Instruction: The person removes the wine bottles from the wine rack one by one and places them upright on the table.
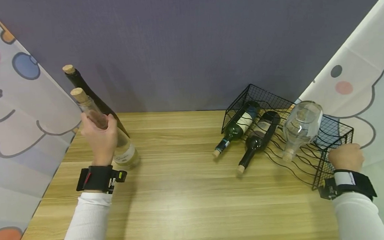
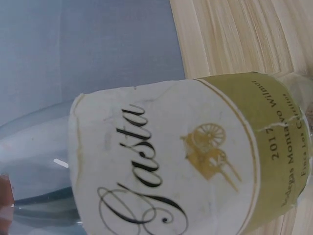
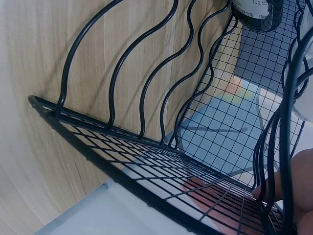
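Basically, left hand (image 1: pixel 100 139) grips clear bottle (image 1: pixel 125 154), dark bottle (image 1: pixel 100 103) half-hidden behind; right hand (image 1: pixel 346 157) grips wire rack (image 3: pixel 117 177) end, its fingers (image 3: pixel 303 176) mostly cropped in right wrist view.

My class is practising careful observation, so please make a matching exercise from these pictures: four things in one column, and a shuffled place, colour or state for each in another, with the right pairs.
Column one:
1. Left hand
2. Right hand
3. Rack
4. Dark upright bottle

Column two:
A. Made of black wire
B. At the far left, behind the upright clear bottle
C. Fingers wrapped round a bottle's neck
D. At the right end of the wire frame

Right pairs: 1-C, 2-D, 3-A, 4-B
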Motion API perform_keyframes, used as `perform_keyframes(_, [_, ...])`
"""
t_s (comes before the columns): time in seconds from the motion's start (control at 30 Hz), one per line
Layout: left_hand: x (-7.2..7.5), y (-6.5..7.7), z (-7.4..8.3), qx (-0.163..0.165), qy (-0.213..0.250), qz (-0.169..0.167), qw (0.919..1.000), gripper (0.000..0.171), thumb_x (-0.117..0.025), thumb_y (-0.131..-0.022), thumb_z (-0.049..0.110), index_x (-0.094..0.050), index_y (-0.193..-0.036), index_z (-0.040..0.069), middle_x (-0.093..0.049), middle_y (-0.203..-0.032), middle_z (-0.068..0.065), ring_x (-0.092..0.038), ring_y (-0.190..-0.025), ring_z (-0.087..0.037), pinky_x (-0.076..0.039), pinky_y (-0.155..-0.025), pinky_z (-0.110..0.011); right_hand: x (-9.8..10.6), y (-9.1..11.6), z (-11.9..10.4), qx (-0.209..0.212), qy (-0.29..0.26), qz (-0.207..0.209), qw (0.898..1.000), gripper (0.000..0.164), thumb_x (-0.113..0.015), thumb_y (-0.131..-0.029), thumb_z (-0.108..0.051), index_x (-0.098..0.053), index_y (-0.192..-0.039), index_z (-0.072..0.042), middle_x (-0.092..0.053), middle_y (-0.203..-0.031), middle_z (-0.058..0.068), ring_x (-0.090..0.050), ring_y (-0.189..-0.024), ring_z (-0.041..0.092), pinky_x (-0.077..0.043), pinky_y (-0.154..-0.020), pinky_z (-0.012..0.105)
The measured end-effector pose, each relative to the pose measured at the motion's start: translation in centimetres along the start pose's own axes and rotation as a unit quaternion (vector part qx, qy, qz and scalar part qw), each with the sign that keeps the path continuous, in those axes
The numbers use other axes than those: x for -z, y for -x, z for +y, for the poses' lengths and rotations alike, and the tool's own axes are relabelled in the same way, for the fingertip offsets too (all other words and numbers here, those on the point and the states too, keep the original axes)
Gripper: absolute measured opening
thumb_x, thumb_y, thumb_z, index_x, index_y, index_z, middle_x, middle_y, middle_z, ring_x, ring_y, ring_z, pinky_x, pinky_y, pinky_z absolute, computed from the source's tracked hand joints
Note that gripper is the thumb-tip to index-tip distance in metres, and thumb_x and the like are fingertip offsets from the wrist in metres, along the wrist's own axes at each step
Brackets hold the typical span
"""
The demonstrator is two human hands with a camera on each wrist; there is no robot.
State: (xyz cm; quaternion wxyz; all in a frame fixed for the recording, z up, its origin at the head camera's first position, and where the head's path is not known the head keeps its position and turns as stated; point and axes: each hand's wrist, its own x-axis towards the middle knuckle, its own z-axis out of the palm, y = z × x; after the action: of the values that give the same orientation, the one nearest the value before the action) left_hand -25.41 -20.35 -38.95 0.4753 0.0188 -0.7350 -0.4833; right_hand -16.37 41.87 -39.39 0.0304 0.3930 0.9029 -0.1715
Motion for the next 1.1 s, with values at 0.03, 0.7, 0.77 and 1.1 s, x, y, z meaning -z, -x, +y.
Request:
perform_keyframes(0.03, [0.0, -0.1, -0.2, 0.001, -0.001, 0.001, 1.0000, 0.038, -0.063, -0.083, 0.000, -0.042, -0.090, 0.032, -0.045, -0.072, 0.020, -0.043, -0.062, 0.004, -0.033, -0.059, -0.014, 0.0, 0.0, 0.0, -0.002, -0.003, 0.000, 1.000, 0.065, -0.040, -0.095, -0.018, -0.022, -0.129, 0.034, -0.038, -0.122, 0.054, -0.045, -0.113, 0.065, -0.051, -0.084, 0.060])
perform_keyframes(0.7, [1.0, -0.9, -1.0, -0.001, -0.016, 0.007, 0.9999, 0.033, -0.063, -0.083, 0.004, -0.046, -0.092, 0.031, -0.049, -0.071, 0.022, -0.045, -0.060, 0.007, -0.036, -0.058, -0.012, -0.1, -0.2, 0.0, 0.000, -0.013, 0.006, 1.000, 0.064, -0.042, -0.094, -0.018, -0.025, -0.129, 0.034, -0.038, -0.125, 0.052, -0.044, -0.115, 0.065, -0.050, -0.087, 0.062])
perform_keyframes(0.77, [1.1, -1.0, -1.1, -0.006, -0.013, 0.005, 0.9999, 0.031, -0.062, -0.083, 0.004, -0.047, -0.093, 0.029, -0.049, -0.072, 0.021, -0.045, -0.060, 0.006, -0.036, -0.057, -0.012, -0.1, -0.2, 0.0, -0.001, -0.012, 0.005, 1.000, 0.065, -0.042, -0.095, -0.018, -0.024, -0.129, 0.033, -0.038, -0.125, 0.052, -0.045, -0.115, 0.065, -0.050, -0.087, 0.062])
perform_keyframes(1.1, [1.4, -1.5, -1.3, -0.008, -0.007, 0.017, 0.9998, 0.018, -0.061, -0.082, 0.003, -0.055, -0.096, 0.013, -0.049, -0.072, 0.021, -0.046, -0.061, 0.003, -0.036, -0.058, -0.015, -0.1, -0.2, 0.1, 0.005, 0.007, 0.004, 1.000, 0.067, -0.042, -0.095, -0.020, -0.023, -0.128, 0.035, -0.037, -0.124, 0.053, -0.044, -0.114, 0.065, -0.049, -0.087, 0.062])
